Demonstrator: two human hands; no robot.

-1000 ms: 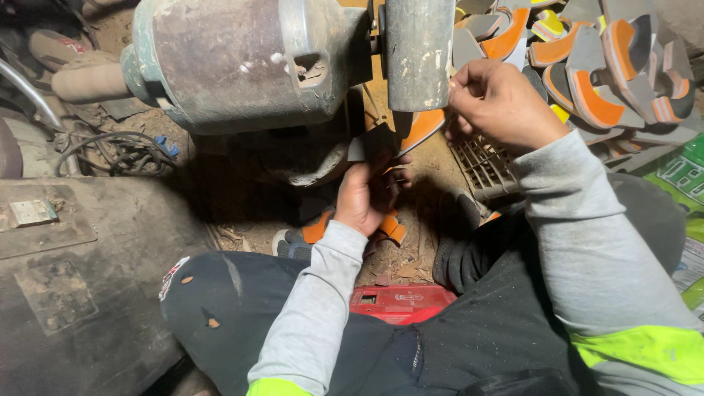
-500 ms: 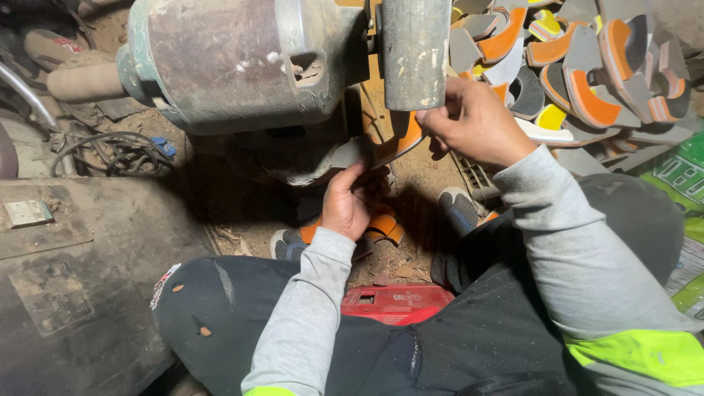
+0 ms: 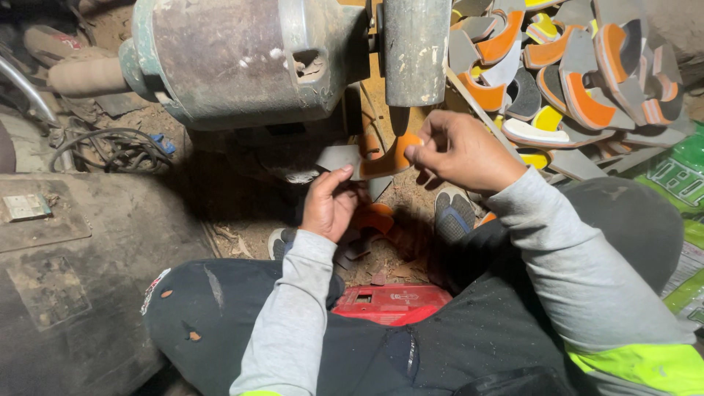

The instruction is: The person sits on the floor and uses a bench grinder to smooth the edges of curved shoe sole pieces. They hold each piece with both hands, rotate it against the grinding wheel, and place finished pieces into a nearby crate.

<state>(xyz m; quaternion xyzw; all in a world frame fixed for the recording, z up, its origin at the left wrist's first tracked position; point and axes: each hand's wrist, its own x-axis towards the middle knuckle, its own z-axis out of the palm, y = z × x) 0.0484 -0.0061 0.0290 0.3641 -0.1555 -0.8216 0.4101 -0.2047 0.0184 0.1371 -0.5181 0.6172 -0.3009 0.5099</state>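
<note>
Grey-and-orange sole piece (image 3: 370, 158), centre of frame, held up just beneath the grey grinding drum (image 3: 416, 51) of the big motor (image 3: 235, 59); right hand (image 3: 462, 150) pinching its orange end, fingers closed on it; left hand (image 3: 331, 202) steadying the grey end, fingers curled loosely against it, thumb up. Heap of cut soles (image 3: 572, 81) piled at upper right; red box (image 3: 389, 302) low in frame between the knees; tangled cable (image 3: 117, 150) at left on the dirt floor. Likely hazards, judged from the pose: fingertips close under the drum, so a slip or a snatch of the thin piece could drag skin onto the abrasive; light two-point grip could let the piece twist and fly; loose grey sleeve (image 3: 550, 249) near the drum could catch.
</note>
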